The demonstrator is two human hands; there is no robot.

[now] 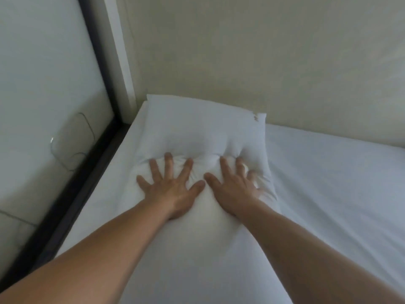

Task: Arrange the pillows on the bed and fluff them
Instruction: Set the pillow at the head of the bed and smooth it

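A white pillow (197, 126) lies at the head of the bed (328, 183), its far edge against the cream wall. Both of my hands press down flat on its near half, side by side. My left hand (171, 185) has its fingers spread wide, palm down. Just to its right, my right hand (234, 189) has its fingers sunk into the fabric, which dents and wrinkles around them. Neither hand grips anything. The pillow's near end runs under my forearms.
A dark frame (72, 200) runs along the bed's left edge, with a pale glossy panel (43, 84) beyond it. The cream wall (263, 51) stands behind the bed. White sheet stretches away to the right of the pillow.
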